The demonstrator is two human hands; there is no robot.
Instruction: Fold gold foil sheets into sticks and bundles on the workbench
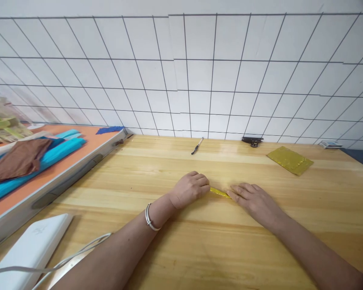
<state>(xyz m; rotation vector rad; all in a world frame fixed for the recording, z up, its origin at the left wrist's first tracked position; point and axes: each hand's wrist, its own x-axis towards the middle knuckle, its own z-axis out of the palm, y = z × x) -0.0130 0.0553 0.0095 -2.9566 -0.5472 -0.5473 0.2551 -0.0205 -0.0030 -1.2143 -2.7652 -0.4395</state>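
A narrow, shiny gold strip (219,192), perhaps folded foil or paper, lies on the wooden table between my two hands. My left hand (192,188) is closed over the strip's left end, its fingers curled down, with a silver bangle on the wrist. At the other end, the fingers of my right hand (257,202) are pressed together and down on the strip. Both fingertips partly hide the strip's ends. Beyond my right hand lies a flat gold sheet (289,160), possibly a stack. A pen (197,146) rests farther back, near the wall.
A black clip (252,141) and a small pale box (330,144) stand along the tiled wall (196,76). On the left, an orange surface (92,139) holds blue and brown crepe-like sheets (21,159). A white device (33,245) with a cable (81,249) lies near my left forearm.
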